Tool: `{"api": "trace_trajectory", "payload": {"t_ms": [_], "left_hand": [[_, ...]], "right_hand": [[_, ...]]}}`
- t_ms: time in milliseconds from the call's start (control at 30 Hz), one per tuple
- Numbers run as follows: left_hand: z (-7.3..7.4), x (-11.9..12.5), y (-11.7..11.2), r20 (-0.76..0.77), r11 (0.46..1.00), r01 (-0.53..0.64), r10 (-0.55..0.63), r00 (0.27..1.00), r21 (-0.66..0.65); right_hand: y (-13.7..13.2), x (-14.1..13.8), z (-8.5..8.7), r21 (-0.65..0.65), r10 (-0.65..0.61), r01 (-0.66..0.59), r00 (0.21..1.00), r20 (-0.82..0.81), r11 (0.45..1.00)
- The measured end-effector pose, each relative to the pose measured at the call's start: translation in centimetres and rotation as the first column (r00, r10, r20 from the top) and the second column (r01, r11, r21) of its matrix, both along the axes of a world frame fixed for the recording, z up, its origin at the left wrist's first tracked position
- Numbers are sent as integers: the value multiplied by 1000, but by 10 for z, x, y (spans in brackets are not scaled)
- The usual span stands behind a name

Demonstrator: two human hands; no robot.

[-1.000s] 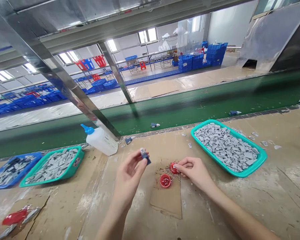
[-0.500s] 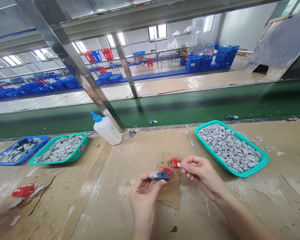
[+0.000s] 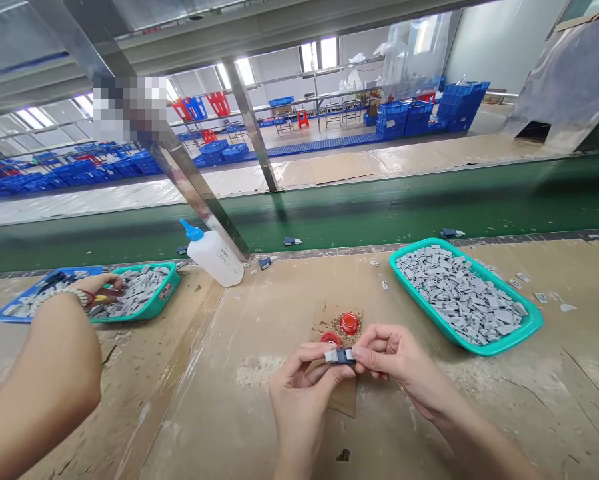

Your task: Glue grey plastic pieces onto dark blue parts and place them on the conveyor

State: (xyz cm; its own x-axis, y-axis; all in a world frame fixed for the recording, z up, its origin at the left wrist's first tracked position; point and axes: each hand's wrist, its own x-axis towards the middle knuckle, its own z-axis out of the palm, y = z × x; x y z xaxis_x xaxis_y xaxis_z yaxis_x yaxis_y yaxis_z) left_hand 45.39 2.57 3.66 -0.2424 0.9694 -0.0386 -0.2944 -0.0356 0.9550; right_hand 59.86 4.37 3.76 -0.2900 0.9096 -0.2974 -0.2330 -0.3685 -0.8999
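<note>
My left hand (image 3: pixel 299 387) pinches a dark blue plastic part (image 3: pixel 342 357) with a light grey end on its left side. My right hand (image 3: pixel 396 353) is closed on a small light grey plastic piece (image 3: pixel 350 355), held against the right end of the dark part. Fingertips hide some of where the two meet. Just beyond my fingers, two red caps, a farther one (image 3: pixel 350 323) and a nearer one (image 3: pixel 330 339), sit on a stained cardboard piece (image 3: pixel 343 401).
Grey pieces fill a green basket (image 3: pixel 535 327) on the right. At left, a co-worker's hand (image 3: pixel 96 283) reaches into another green basket (image 3: pixel 166 287) beside a blue tray (image 3: pixel 9 312). A white bottle (image 3: pixel 214 257) stands near the green conveyor belt (image 3: pixel 359 217), which carries several parts.
My right hand has brought the small grey piece left from the red cap to the dark blue part. A co-worker's arm has entered at left. Parts on the belt have shifted left.
</note>
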Motion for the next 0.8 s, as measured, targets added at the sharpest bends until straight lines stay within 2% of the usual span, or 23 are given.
{"api": "trace_trajectory", "payload": {"t_ms": [333, 433, 633, 800], "left_hand": [[-12, -11, 4, -174, 981, 154, -133, 976, 116], [-13, -11, 5, -233, 971, 183, -143, 962, 158], [-8, -11, 12, -399, 938, 256, -148, 905, 232], [-5, -6, 15, -385, 924, 216, -83, 919, 315]], "right_hand": [[0, 3, -9, -29, 153, -154, 988, -36, 988], [0, 3, -10, 5, 169, -169, 985, -43, 986], [-1, 5, -9, 59, 81, -80, 997, -12, 995], [0, 5, 2, 70, -80, 81, 997, -10, 994]]}}
